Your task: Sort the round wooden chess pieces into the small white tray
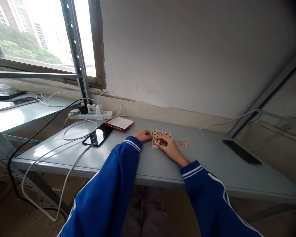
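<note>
A shallow pale tray (154, 146) on the grey table holds rows of round wooden Chinese chess pieces (160, 132) with red characters. My right hand (169, 146) is over the tray's front part, thumb and fingers pinched on one chess piece (157, 141). At the tray's left edge, my left hand (143, 135) has its fingers curled together against the side; its fingertips are partly hidden. A few loose chess pieces (183, 143) lie on the table to the right of the tray.
An upturned red box lid (119, 123) lies left of the hands, beside a black phone (96, 136) with a white charging cable (75, 161). A power strip (96, 115) stands behind them. Far right lies a flat black object (241, 152). The wall rises behind the table (207, 154).
</note>
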A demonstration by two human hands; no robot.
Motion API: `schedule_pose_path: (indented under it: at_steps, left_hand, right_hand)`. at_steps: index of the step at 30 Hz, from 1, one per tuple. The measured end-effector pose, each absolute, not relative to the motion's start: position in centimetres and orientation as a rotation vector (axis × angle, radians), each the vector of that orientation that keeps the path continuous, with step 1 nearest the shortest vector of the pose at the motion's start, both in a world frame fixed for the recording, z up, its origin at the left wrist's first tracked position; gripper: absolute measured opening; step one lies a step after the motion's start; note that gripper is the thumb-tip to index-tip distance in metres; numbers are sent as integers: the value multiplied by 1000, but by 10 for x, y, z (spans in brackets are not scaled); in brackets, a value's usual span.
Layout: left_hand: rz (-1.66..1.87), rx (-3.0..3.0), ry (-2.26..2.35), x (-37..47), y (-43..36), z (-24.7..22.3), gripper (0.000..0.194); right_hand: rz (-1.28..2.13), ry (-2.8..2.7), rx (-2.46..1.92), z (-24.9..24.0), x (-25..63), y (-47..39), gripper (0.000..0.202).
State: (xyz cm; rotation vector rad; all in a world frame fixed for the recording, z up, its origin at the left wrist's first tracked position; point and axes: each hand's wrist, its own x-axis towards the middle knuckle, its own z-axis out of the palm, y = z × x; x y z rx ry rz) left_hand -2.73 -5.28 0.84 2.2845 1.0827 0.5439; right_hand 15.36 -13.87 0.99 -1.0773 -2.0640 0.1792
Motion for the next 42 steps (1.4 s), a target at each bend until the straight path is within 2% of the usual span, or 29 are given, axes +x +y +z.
schedule_pose_path:
  at_steps: [8, 14, 18, 23, 29, 34, 42]
  left_hand:
    - [538, 2279, 1104, -26, -54, 10, 34]
    - [550, 2259, 1109, -27, -54, 9, 33]
    - [545, 2265, 1105, -27, -53, 9, 34]
    - [540, 2276, 1097, -27, -52, 8, 35]
    - [551, 2265, 1099, -27, -53, 8, 34]
    - [555, 2283, 1094, -27, -53, 7, 35]
    - [584, 2278, 1120, -26, -50, 4, 34]
  right_hand:
    - [195, -2052, -1123, 17, 153, -143, 22]
    - [-277, -1617, -1756, 15, 201, -143, 24]
    - [-162, -1505, -2119, 0, 240, -144, 28]
    - [37, -1570, -2037, 0, 245, -143, 23]
    - [441, -1742, -1521, 21, 209, -148, 38]
    - [332, -1862, -1348, 23, 186, -151, 31]
    - [423, -1988, -1266, 17, 178, -148, 25]
